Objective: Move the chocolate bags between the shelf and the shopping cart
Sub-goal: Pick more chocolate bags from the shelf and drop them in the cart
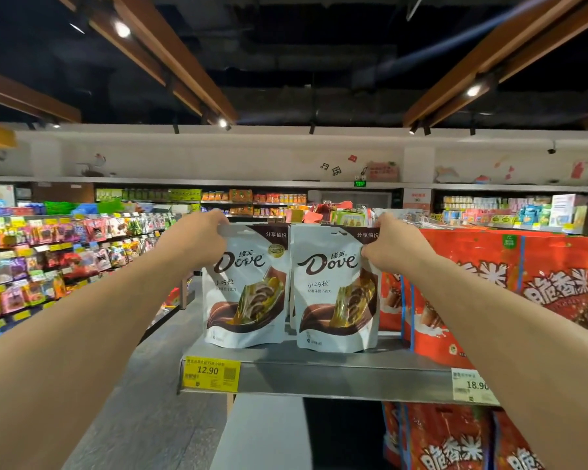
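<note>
White-and-brown pouches of Dove chocolate stand side by side on a grey metal shelf [336, 378] in a supermarket aisle as a person reaches up with both bare arms. The left hand [197, 240] is closed around the top left corner of the left Dove bag [248, 290], fingers curled over its upper edge beside the hang hole. The right hand [392, 244] pinches the top right corner of the right Dove bag [333, 293], thumb in front and fingers behind. Each bag stands upright with its base on or just at the shelf; whether either is lifted clear cannot be told. A grip on the stiff sealed top lets each soft pouch hang straight and keeps the chocolates inside from being squeezed, and one bag per hand lets two travel at once.

Just right of the pair, touching or nearly touching the right bag, stands a row of red rice-crisp chocolate bags [482, 286], with more of them on the level below. A yellow price tag [212, 373] reading 12.90 sits on the shelf's front lip under the left bag; a white price tag [474, 385] reading 18.90 is partly hidden by the right forearm. The shopping cart is not in view, so whether the bags are arriving or leaving cannot be judged. Candy racks [48, 259] line the aisle at left.
</note>
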{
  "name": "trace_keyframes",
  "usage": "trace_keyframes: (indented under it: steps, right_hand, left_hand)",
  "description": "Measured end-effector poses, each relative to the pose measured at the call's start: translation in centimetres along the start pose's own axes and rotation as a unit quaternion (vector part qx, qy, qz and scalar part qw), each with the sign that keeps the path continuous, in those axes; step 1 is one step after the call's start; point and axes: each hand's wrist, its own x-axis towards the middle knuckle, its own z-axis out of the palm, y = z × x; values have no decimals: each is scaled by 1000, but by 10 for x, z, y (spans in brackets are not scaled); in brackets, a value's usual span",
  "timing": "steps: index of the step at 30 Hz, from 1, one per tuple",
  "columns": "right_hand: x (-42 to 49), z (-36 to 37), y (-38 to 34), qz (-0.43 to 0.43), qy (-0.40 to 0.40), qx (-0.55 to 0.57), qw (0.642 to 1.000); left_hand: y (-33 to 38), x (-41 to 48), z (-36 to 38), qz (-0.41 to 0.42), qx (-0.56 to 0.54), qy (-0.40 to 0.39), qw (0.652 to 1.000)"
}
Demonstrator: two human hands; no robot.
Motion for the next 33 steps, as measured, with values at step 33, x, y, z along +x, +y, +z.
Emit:
trace_keyframes:
  steps: [33]
  right_hand:
    - [-177,48,-134,-341,-150,-86,924]
  left_hand:
    - [-38,-228,-81,-189,120,-81,971]
